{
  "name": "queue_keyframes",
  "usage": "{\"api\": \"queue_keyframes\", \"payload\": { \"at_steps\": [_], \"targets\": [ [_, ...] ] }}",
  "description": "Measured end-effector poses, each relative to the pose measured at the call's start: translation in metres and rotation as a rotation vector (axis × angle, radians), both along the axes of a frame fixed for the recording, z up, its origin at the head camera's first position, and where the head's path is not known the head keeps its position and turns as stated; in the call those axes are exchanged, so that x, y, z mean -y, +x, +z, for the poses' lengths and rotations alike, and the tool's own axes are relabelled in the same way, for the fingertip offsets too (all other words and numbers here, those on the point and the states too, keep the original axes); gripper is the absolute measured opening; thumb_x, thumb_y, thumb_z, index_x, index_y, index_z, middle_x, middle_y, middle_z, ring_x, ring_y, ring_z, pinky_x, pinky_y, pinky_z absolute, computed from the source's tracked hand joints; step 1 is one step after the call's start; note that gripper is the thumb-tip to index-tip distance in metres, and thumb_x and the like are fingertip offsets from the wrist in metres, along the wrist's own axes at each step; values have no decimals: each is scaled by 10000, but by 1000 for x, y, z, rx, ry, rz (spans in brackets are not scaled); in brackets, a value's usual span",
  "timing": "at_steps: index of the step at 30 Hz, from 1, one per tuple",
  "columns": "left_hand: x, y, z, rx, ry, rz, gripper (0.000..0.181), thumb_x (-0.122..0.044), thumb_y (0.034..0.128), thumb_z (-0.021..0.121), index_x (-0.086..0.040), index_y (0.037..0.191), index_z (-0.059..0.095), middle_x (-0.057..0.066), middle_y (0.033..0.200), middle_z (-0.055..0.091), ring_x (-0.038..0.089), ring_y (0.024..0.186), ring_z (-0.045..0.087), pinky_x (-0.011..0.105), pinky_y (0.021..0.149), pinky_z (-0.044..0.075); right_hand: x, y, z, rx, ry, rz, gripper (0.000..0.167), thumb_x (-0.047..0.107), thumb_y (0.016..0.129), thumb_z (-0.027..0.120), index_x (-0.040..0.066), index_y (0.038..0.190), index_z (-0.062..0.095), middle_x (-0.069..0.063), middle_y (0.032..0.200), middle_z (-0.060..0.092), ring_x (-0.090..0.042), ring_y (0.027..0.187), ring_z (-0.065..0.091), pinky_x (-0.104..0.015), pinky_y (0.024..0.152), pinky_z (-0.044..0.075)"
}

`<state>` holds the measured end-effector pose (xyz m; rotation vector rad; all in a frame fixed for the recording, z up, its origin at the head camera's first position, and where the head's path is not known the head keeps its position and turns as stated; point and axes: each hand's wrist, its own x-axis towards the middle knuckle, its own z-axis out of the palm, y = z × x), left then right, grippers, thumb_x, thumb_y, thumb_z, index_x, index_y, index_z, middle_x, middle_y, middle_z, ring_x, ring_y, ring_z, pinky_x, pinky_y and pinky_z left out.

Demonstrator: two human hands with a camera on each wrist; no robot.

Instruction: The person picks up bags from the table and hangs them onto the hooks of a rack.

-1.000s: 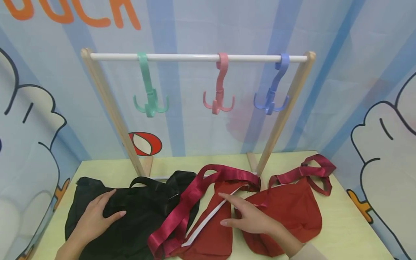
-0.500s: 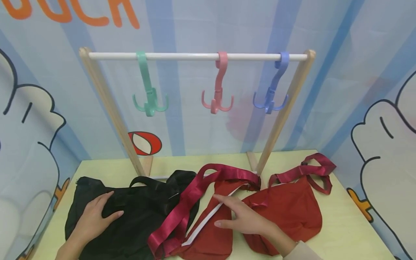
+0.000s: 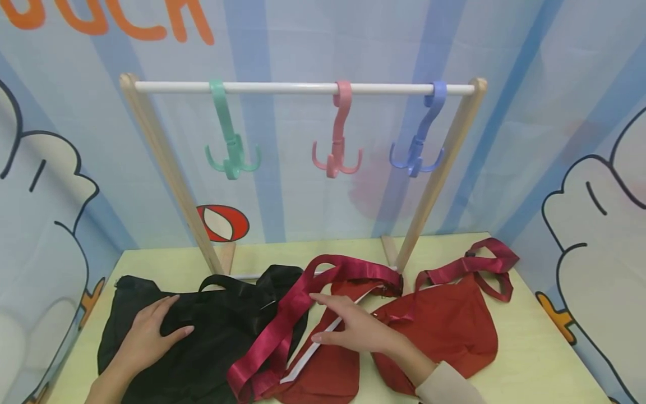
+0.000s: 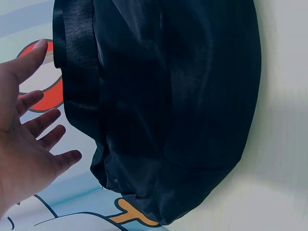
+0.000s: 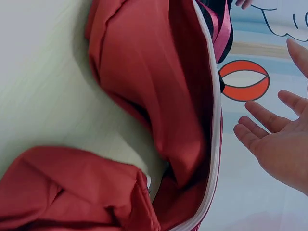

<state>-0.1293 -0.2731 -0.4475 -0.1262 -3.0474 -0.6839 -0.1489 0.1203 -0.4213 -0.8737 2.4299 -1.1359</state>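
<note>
A black fabric bag (image 3: 212, 348) lies on the left of the table. Over it hovers my left hand (image 3: 151, 336), fingers apart and holding nothing; the left wrist view shows a gap between that hand (image 4: 29, 130) and the bag (image 4: 183, 106). A red bag (image 3: 338, 370) with a white zipper edge and a shiny crimson strap (image 3: 287, 311) lies in the middle. My right hand (image 3: 358, 328) is above this bag, fingers loosely extended, with nothing in them. In the right wrist view, the right hand (image 5: 284, 134) is clear of the zipper (image 5: 216, 106). Another red bag (image 3: 454, 331) lies at the right.
Behind the bags stands a wooden rack with a white rail (image 3: 287, 88). Green (image 3: 233, 157), pink (image 3: 338, 154) and blue (image 3: 416, 154) hooks hang from it. A cartoon-printed cloth (image 3: 313, 207) covers the back and sides of the pale yellow table (image 3: 545, 359).
My right hand has drifted left, from between the two red bags to over the middle one and near its strap. My left hand stays above the black bag.
</note>
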Motion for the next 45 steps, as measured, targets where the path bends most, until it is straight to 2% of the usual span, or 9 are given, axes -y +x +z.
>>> {"api": "queue_keyframes", "payload": {
  "at_steps": [4, 10, 14, 21, 33, 40, 45],
  "targets": [
    [0, -1, -1, 6, 0, -8, 780, -371, 780, 696, 93, 1307, 354, 371, 1280, 327, 551, 1159, 260, 651, 907, 231, 9, -2, 0, 4, 9, 14, 707, 398, 823, 656, 173, 1412, 337, -26, 1369, 385, -206, 1241, 328, -437, 961, 346],
    [0, -2, -3, 13, -3, -5, 789, -385, 777, 695, 90, 1307, 355, 371, 1281, 325, 548, 1158, 256, 657, 903, 231, 24, -7, -3, -11, 3, 55, 692, 360, 827, 661, 106, 1394, 358, -40, 1374, 394, -215, 1259, 328, -428, 996, 310],
    [1, -3, -5, 12, -9, -4, 790, -386, 775, 697, 90, 1306, 357, 370, 1280, 327, 549, 1158, 256, 658, 903, 231, 33, -9, -6, -10, 2, 78, 689, 369, 830, 655, 101, 1392, 361, -13, 1380, 394, -176, 1263, 331, -407, 1017, 283],
    [2, -4, -8, 11, -12, -1, 795, -399, 775, 695, 88, 1306, 360, 372, 1280, 325, 550, 1158, 255, 657, 903, 231, 47, -13, -7, 21, -35, 87, 664, 372, 838, 642, 100, 1382, 375, -24, 1370, 411, -144, 1246, 354, -351, 1000, 320],
    [3, -5, -10, 12, -10, 4, 794, -382, 769, 701, 88, 1308, 354, 364, 1282, 326, 547, 1162, 250, 649, 915, 218, 67, -24, -11, 44, -25, 59, 665, 330, 826, 660, 73, 1372, 381, -87, 1342, 441, -203, 1231, 383, -335, 978, 351],
    [3, -6, -11, 36, -4, 11, 800, -379, 773, 698, 87, 1318, 343, 355, 1292, 320, 548, 1171, 235, 651, 915, 219, 78, -28, -13, 74, -21, 35, 659, 307, 811, 672, 86, 1365, 391, -121, 1306, 472, -206, 1205, 415, -320, 950, 377],
    [4, -6, -12, 26, -10, 7, 794, -362, 769, 706, 97, 1310, 349, 356, 1290, 327, 546, 1169, 244, 649, 916, 220, 86, -27, -14, 109, -45, 37, 658, 323, 808, 676, 124, 1368, 393, -107, 1303, 470, -226, 1201, 426, -303, 935, 384]
  ]
}}
